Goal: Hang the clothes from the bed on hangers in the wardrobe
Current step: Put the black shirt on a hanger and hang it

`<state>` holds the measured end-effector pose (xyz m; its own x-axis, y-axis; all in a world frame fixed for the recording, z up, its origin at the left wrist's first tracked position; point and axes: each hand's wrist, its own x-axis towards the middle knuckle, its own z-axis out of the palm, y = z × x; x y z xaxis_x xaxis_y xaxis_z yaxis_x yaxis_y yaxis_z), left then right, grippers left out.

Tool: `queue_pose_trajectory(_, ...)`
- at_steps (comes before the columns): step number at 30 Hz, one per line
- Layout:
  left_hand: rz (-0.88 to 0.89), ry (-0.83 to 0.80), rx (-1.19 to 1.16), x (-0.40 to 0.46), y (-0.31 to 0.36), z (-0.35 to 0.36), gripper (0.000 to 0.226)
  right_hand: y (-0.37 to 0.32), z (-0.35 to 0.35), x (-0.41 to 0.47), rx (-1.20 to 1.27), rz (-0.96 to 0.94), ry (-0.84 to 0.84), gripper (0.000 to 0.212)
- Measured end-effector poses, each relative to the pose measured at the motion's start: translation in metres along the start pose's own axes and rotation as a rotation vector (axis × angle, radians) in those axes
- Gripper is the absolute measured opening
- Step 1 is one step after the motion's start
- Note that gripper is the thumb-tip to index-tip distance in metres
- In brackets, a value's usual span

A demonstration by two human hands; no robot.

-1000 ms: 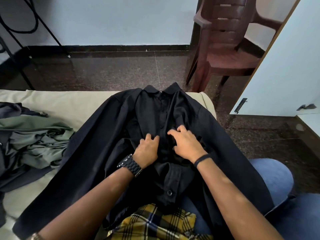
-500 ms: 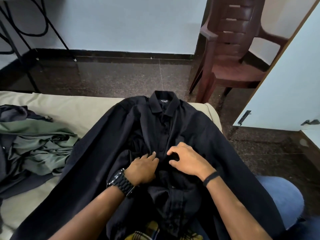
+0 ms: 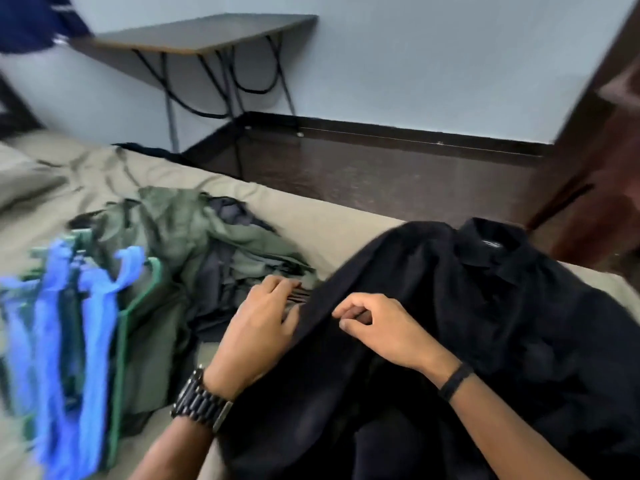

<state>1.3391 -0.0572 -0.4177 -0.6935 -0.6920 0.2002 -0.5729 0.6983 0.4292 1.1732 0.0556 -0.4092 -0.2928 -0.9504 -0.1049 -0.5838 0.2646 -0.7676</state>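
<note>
View has swung left since earlier: hangers [image 3: 69, 327] now left of black shirt [image 3: 485, 323]. Left hand [image 3: 256, 327] flat, grip apart; right hand [image 3: 384, 327] curled, pinching nothing.

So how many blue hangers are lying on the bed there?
3 blue hangers, as far as the blur allows, side by side at the bed's left edge among green hangers; more may be hidden.

One black shirt [image 3: 485, 323]; one table [image 3: 207, 36]; two hands; several blurred hangers [image 3: 69, 323].
</note>
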Motion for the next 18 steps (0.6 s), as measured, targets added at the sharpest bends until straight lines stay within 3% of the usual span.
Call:
queue_pose_trajectory(3,-0.207,0.297,0.049,-0.026,-0.044,-0.022,0.038,-0.035,0.035,0.023,0.010,-0.094,-0.098,0.011)
queue_pose_trajectory(9,-0.605,0.616,0.236,-0.061,-0.109,-0.039,0.060,-0.083,0.101,0.057,0.012,-0.221,-0.214,0.015)
queue_pose_trajectory(11,-0.786,0.638,0.212,-0.065,-0.134,-0.049,0.068,-0.092,0.123,0.063,-0.001,-0.247,-0.256,0.018)
queue_pose_trajectory(14,-1.031,0.527,0.052,-0.074,-0.169,-0.059,0.073,-0.104,0.147,0.067,-0.007,-0.281,-0.313,0.021)
queue_pose_trajectory(18,-1.116,0.480,-0.143,-0.085,-0.190,-0.053,0.070,-0.123,0.175,0.076,0.025,-0.282,-0.364,0.024)
